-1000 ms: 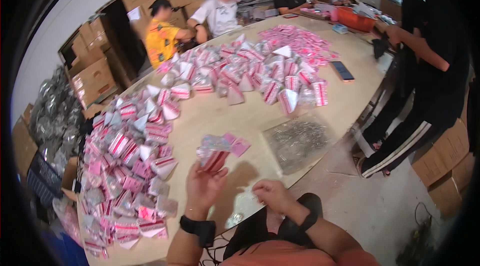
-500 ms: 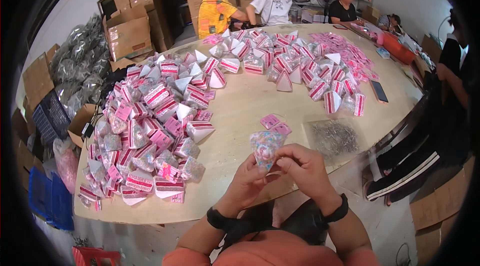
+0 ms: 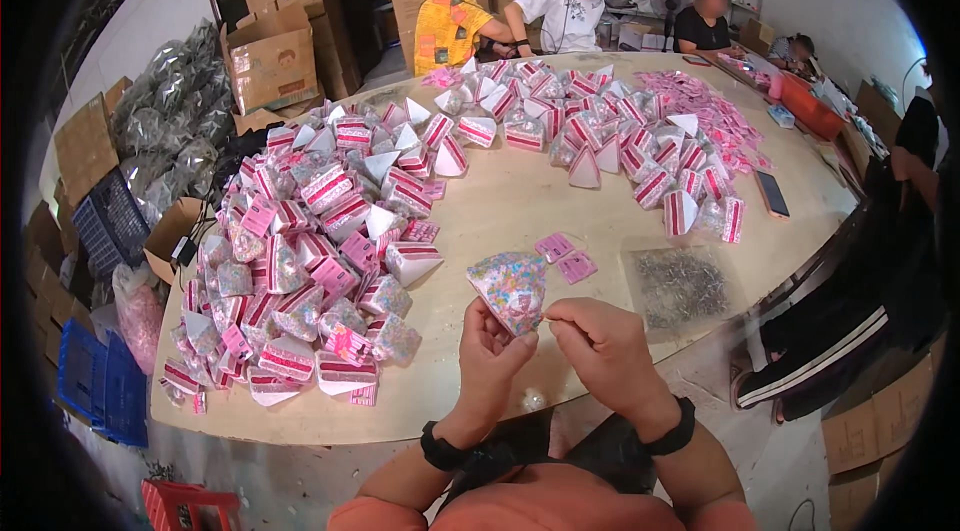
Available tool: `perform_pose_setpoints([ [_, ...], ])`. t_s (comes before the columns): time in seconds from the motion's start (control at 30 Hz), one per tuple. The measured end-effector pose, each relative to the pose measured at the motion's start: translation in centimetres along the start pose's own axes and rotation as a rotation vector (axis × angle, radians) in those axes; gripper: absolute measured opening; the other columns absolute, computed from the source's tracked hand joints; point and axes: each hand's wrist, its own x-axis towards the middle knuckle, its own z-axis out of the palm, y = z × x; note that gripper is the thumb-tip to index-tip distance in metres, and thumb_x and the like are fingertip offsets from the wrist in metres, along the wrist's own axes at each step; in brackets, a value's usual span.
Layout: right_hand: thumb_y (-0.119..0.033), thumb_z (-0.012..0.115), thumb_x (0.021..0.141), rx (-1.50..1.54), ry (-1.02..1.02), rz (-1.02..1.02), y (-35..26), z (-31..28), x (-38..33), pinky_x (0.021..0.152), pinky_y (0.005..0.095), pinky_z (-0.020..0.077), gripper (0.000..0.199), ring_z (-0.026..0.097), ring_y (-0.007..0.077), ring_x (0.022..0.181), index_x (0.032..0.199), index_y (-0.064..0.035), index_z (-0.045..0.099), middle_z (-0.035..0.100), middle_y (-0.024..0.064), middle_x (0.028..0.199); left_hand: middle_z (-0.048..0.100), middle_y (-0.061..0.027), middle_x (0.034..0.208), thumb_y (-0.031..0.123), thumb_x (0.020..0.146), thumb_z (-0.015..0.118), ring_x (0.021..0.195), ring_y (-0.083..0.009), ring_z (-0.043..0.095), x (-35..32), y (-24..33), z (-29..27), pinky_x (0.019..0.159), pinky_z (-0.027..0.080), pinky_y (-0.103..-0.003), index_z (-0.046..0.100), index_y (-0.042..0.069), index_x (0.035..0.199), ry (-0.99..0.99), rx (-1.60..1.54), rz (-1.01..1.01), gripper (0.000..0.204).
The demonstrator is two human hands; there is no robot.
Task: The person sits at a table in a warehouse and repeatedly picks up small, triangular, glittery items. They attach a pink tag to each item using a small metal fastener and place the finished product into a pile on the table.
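Observation:
Over the table's front edge, my left hand (image 3: pixel 488 356) grips a wedge-shaped toy cake slice (image 3: pixel 507 281) covered in pastel sprinkles, its pointed end toward me. My right hand (image 3: pixel 607 346) is closed in a pinch beside the slice's right edge; whatever lies between its thumb and finger is too small to make out. Just beyond lie two pink cards (image 3: pixel 566 258) on the tabletop. To the right of them, a shallow see-through tray (image 3: pixel 634 257) holds many small metal pieces (image 3: pixel 688 289).
A large heap of cake slices (image 3: pixel 330 191) covers the table's left side; another pile (image 3: pixel 625 136) lies at the far right. Pink cards (image 3: pixel 700 116) and a phone (image 3: pixel 771 194) lie beyond. Several people sit at the far side; one person (image 3: pixel 840 301) stands at right. Cartons (image 3: pixel 272 66) and a blue crate (image 3: pixel 100 386) stand left.
The cake slice has turned in my left hand, so its broad sprinkled side now shows. My right hand has drawn slightly right, still pinched. The whole view has shifted a little.

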Motion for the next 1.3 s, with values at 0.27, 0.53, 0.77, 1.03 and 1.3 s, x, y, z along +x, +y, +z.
perform_pose_setpoints([
  [0.27,0.0,0.058,0.08,-0.095,0.043,-0.055,0.0,0.2,0.1,0.061,0.0316,0.0478,0.011,0.062,0.0253,0.07,0.09,0.0008,0.062,0.063,0.0142,0.08,0.047,-0.0102,0.121,0.003,0.077,0.067,0.11,-0.0163,0.05,-0.1,0.1,0.5,0.095,0.041,-0.032,0.029,0.001,0.13,0.018,0.026,0.039,0.066],
  [0.53,0.0,0.058,0.08,-0.107,0.049,-0.04,-0.1,0.4,0.1,0.062,0.0321,0.0485,0.011,0.062,0.0262,0.07,0.09,0.001,0.062,0.063,0.0146,0.08,0.046,-0.0114,0.121,0.0,0.076,0.066,0.113,-0.0191,0.049,-0.2,-0.1,0.4,0.098,0.04,-0.035,0.029,0.0,0.13,0.017,0.093,0.104,0.065],
  [0.77,0.001,0.059,0.08,-0.117,0.057,-0.046,-0.1,0.5,0.0,0.061,0.033,0.0486,0.01,0.063,0.0275,0.071,0.089,0.0011,0.062,0.063,0.015,0.08,0.046,-0.0116,0.121,-0.001,0.075,0.067,0.114,-0.0192,0.049,-0.4,-0.1,0.4,0.097,0.041,-0.035,0.029,0.001,0.13,0.028,0.106,0.113,0.066],
  [1.03,0.001,0.059,0.079,-0.286,0.08,-0.052,0.2,0.8,-0.4,0.061,0.0358,0.0488,0.01,0.062,0.0325,0.071,0.088,0.0005,0.061,0.062,0.0163,0.08,0.044,-0.0123,0.121,-0.001,0.073,0.069,0.11,-0.0208,0.051,-0.3,-1.0,0.2,0.093,0.044,-0.034,0.028,0.0,0.128,0.041,0.244,0.223,0.068],
  [1.3,0.001,0.06,0.078,-0.415,0.089,-0.067,0.6,1.2,-0.7,0.059,0.0383,0.0478,0.01,0.06,0.0324,0.07,0.088,-0.0017,0.059,0.06,0.015,0.078,0.045,-0.0123,0.115,0.001,0.073,0.071,0.106,-0.0204,0.053,-0.1,-1.3,0.7,0.089,0.045,-0.033,0.03,0.0,0.123,0.061,0.315,0.219,0.064],
])
